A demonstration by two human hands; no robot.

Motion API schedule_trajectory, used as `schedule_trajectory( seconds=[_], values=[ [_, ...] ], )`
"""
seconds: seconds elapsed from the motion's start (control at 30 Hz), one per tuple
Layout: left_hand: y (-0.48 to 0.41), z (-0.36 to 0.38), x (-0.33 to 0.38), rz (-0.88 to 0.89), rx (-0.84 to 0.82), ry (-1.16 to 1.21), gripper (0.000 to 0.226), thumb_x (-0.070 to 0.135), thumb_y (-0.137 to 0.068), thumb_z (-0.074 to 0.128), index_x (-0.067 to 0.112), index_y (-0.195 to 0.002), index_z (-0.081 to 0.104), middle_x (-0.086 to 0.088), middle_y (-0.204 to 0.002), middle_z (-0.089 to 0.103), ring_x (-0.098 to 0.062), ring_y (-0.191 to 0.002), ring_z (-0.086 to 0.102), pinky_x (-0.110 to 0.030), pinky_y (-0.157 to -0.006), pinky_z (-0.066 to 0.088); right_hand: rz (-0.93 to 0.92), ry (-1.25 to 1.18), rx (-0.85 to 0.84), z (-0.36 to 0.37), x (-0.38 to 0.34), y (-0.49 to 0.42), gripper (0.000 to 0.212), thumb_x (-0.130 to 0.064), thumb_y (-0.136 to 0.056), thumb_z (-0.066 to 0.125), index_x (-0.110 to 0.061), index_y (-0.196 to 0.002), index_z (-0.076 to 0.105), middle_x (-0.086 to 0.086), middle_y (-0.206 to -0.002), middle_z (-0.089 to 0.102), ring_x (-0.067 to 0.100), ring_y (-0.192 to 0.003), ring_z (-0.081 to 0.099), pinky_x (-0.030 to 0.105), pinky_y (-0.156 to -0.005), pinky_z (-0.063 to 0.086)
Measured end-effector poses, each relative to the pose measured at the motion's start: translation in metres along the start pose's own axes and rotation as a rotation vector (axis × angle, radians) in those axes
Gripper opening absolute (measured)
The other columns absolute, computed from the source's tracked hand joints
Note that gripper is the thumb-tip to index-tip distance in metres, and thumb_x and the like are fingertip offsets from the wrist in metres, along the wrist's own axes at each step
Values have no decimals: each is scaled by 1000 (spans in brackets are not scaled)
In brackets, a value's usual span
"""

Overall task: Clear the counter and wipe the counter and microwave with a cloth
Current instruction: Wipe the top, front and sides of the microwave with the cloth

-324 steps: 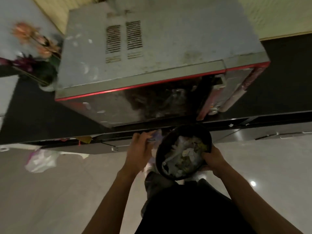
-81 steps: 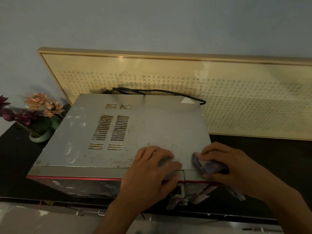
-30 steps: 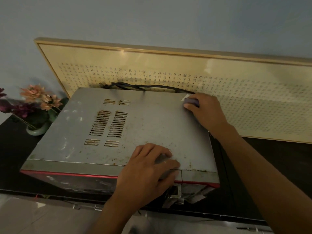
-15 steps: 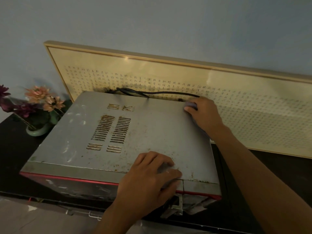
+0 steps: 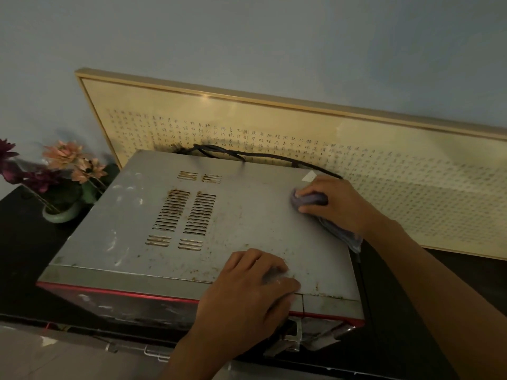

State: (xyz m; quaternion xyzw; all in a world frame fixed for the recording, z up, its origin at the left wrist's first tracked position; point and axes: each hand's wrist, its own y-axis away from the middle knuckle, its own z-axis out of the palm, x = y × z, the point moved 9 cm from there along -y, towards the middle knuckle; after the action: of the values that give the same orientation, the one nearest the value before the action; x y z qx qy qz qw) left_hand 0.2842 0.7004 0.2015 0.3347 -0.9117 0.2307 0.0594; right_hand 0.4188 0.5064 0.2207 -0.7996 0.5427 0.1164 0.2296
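A grey, stained microwave with a red front trim and rusty vent slots stands on the black counter. My right hand grips a bunched purple cloth and presses it on the microwave's top, near the back right corner; the cloth's tail hangs over the right edge. My left hand rests flat on the front right of the top, fingers spread and slightly bent, holding nothing.
A green vase of pink and purple flowers stands left of the microwave. A long gold-framed picture leans on the blue wall behind. A black cable lies along the microwave's back edge. Pale floor shows below the counter.
My right hand has slid the cloth from the back right corner a little forward and left across the top. My left hand has stayed in place.
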Motion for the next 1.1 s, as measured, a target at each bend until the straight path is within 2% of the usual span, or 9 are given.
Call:
schedule_trajectory(
  seconds=[0.07, 0.13, 0.2, 0.27, 0.37, 0.63, 0.77, 0.9, 1.1],
  values=[
    [0, 0, 0, 1, -3, 6, 21, 49, -98, 54, 42, -114, 66, 15, -120, 58, -10, -113, 51, -32, -96, 42, 137, 56, 165, -5, 13, -14, 22, -29, -91, 72, -13, -107, 73, -3, -98, 63, 12, -93, 59, 10, -79, 36],
    [1, 0, 0, -2, -7, 17, 21, 49, -98, 54, 42, -113, 66, 14, -121, 59, -11, -114, 51, -31, -96, 40, 286, 107, 235, -2, 18, -23, 23, -29, -94, 68, -11, -108, 73, 4, -101, 62, 17, -92, 57, 25, -81, 42],
    [1, 0, 0, -3, -10, 16, 21, 50, -98, 54, 43, -114, 66, 15, -121, 59, -11, -114, 51, -30, -96, 38, 199, 76, 179, 8, -7, -24, 24, -31, -95, 66, -15, -111, 73, -3, -100, 59, 11, -90, 55, 31, -84, 46],
    [1, 1, 0, 2, -16, 12, 22, 50, -98, 53, 43, -114, 66, 14, -122, 59, -11, -115, 51, -31, -97, 38, 40, 2, 51, 19, -41, -7, 24, -36, -94, 67, -21, -112, 73, -13, -98, 57, 0, -87, 53, 23, -81, 44],
    [1, -1, 0, -1, -9, 14, 23, 51, -98, 52, 42, -114, 66, 14, -122, 59, -11, -114, 51, -30, -96, 37, -69, -85, -86, 28, -69, 36, 31, -38, -87, 73, -24, -115, 72, -12, -103, 61, 1, -93, 59, 14, -80, 45],
    [2, -3, 2, 7, 7, 25, 22, 49, -98, 53, 41, -114, 67, 14, -121, 59, -11, -114, 51, -32, -96, 41, 135, 75, 157, 12, -30, 20, 33, -35, -93, 68, -20, -122, 70, -7, -107, 62, -2, -90, 50, 27, -87, 49],
    [4, -6, 3, 29, 34, 9, 23, 48, -98, 54, 38, -115, 66, 10, -123, 59, -13, -115, 52, -34, -99, 41, -8, 1, 13, 20, -69, 47, 24, -40, -98, 57, -28, -115, 68, -15, -102, 57, -1, -90, 55, 20, -79, 45],
    [19, -22, -14, -1, 116, -16, 24, 43, -92, 63, 31, -112, 67, 4, -122, 62, -17, -113, 56, -36, -99, 41, -114, -104, -134, 22, -95, 90, 22, -40, -99, 53, -27, -113, 66, -21, -105, 56, 1, -97, 58, 14, -82, 45],
    [37, -43, -57, -80, 135, -34, 25, 41, -99, 53, 27, -110, 70, 2, -122, 62, -18, -114, 56, -37, -100, 41, 120, 62, 132, 15, -64, 70, 15, -38, -100, 52, -33, -110, 63, -14, -105, 55, -2, -93, 54, 34, -88, 50]
  ],
)
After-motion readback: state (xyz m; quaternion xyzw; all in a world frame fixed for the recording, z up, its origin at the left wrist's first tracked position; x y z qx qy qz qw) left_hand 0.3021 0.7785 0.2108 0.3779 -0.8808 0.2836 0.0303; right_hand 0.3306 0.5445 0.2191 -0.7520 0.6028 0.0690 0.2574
